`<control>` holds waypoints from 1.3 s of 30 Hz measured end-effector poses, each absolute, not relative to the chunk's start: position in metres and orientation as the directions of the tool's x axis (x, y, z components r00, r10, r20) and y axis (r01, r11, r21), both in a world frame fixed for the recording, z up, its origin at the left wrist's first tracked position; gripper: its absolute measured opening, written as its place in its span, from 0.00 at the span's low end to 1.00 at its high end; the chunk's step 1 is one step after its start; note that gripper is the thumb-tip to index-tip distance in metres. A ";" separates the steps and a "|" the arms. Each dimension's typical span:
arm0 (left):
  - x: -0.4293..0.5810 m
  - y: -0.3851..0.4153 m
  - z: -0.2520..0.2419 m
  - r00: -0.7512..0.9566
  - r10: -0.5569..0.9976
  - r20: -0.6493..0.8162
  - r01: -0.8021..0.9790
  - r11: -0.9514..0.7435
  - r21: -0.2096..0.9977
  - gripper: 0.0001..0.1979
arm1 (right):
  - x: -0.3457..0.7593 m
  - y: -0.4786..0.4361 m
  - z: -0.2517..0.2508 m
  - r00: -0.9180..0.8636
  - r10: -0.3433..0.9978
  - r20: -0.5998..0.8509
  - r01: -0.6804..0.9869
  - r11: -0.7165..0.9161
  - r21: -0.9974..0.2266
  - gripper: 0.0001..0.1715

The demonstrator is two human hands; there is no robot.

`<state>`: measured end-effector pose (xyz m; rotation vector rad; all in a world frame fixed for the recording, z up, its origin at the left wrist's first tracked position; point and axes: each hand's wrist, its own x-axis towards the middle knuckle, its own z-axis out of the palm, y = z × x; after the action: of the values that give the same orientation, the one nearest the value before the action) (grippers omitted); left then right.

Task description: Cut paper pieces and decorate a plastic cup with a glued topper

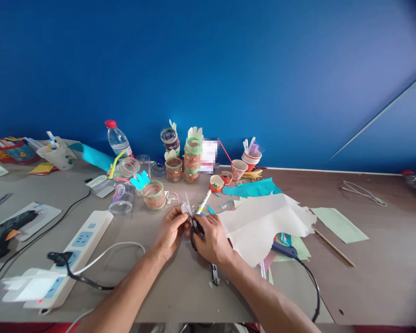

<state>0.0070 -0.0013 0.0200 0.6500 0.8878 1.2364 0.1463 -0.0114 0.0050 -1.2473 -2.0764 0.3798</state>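
Observation:
My right hand (pixel 213 237) is closed around the black-handled scissors (pixel 193 238), whose blades stand apart and point away from me. Pinched in the fingers of my left hand (pixel 171 230) is a small piece of white paper (pixel 184 209), right by the blades; my fingers hide part of it. Just beyond my right hand lies a white and yellow marker (pixel 204 202). A large sheet of white paper (pixel 263 222) with cut edges spreads to the right of that hand. Below it, a utility knife (pixel 214 274) rests on the table.
A power strip (pixel 85 240) with cables and a glue gun (pixel 12 229) lie at left. String-wrapped jars (pixel 153 195), a water bottle (pixel 117 138) and paper cups (pixel 240 169) stand toward the blue wall. A wooden stick (pixel 334 247) and green paper (pixel 340 225) lie right.

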 end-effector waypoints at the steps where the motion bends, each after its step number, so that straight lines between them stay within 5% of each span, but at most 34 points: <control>1: 0.007 -0.001 0.019 0.085 0.974 -0.209 -0.519 0.223 0.825 0.15 | 0.146 -0.012 0.006 -0.314 0.863 0.396 0.662 0.498 -0.561 0.12; 25: 0.005 0.002 0.012 0.035 0.980 -0.197 -0.458 0.191 0.868 0.13 | 0.148 -0.012 0.003 -0.341 0.864 0.369 0.617 0.502 -0.606 0.11; 39: 0.002 0.008 0.006 -0.041 0.981 -0.187 -0.461 0.147 0.875 0.14 | 0.162 -0.005 0.011 -0.211 0.917 0.340 0.601 0.396 -0.695 0.12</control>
<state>0.0016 0.0082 0.0064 0.6939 0.9895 1.3294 0.1618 -0.0047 0.0108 -1.2997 -1.9189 0.5453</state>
